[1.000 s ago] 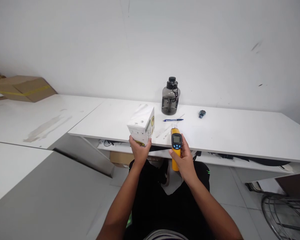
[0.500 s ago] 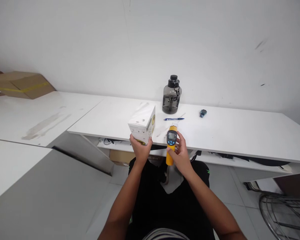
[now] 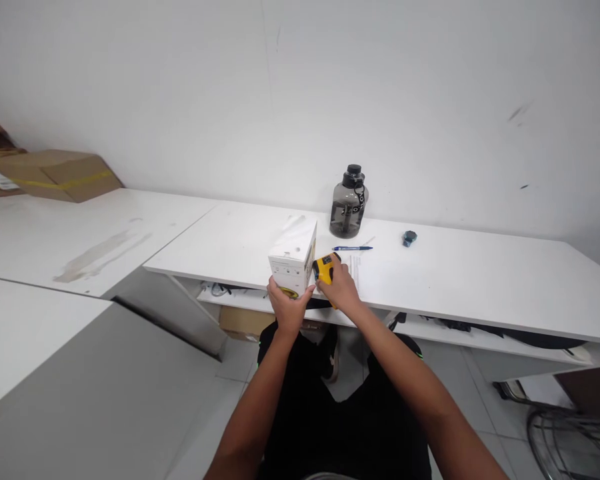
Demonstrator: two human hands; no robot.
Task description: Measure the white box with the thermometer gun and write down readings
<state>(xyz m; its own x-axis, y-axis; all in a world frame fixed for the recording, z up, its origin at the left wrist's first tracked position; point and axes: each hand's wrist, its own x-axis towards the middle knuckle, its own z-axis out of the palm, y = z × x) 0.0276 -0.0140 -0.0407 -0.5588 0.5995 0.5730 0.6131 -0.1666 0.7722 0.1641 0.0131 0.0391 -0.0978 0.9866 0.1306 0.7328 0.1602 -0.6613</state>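
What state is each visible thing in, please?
White printed cardboard box: closed on top, held by the left hand.
Yellow-and-black pistol-shaped device: tilted, held in the right hand.
Translucent grey plastic bottle: upright, capped, apparently part-filled.
Slim blue pen: lying flat.
Small dark watch-like object: resting on the white tabletop.
Brown cardboard box: closed, yellow-taped.

White printed box point(image 3: 293, 252) was closed, roughly upright; yellow-and-black meter point(image 3: 325, 269) was tilted, just beside its right face.

The trousers point(image 3: 345, 427) are black with small green side marks point(image 3: 420, 355); one dark shoe point(image 3: 331, 352) has a pale sole point(image 3: 334, 375); both forearms point(image 3: 415, 380) are bare.
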